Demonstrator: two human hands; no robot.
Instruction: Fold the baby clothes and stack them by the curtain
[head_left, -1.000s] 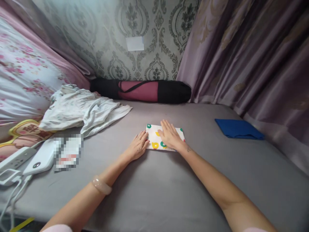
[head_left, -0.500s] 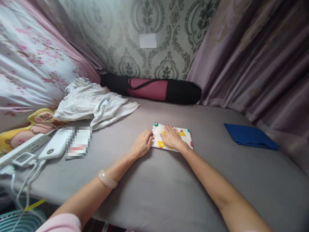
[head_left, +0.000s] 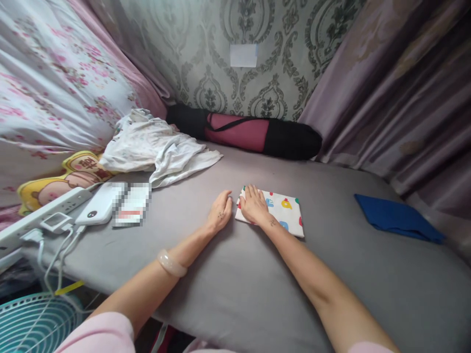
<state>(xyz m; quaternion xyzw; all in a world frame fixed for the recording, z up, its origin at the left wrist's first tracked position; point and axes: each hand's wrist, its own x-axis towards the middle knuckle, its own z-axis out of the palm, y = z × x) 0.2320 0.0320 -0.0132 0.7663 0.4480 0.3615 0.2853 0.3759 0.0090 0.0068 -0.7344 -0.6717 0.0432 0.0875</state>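
A folded white cloth [head_left: 290, 215] with colourful printed figures lies flat on the grey bed sheet [head_left: 221, 274]. My right hand [head_left: 253, 205] rests flat on its left part, fingers stretched toward the far edge. Just left of the cloth, my left hand [head_left: 221, 212] stands on its edge on the sheet, apart from the cloth, with its fingers extended and nothing in them. Off to the right is a folded blue cloth [head_left: 397, 218], untouched by either hand.
At left are a crumpled white garment [head_left: 162, 144], a yellow cartoon cushion [head_left: 55, 184], a power strip [head_left: 47, 215], and a white power bank [head_left: 101, 206] with cables. A black-and-maroon long bag [head_left: 243, 132] lies along the wall. A teal fan [head_left: 37, 318] stands below the bed edge.
My right hand has slid left across the printed cloth. My left hand has come away from the cloth's left edge. The view has shifted slightly left.
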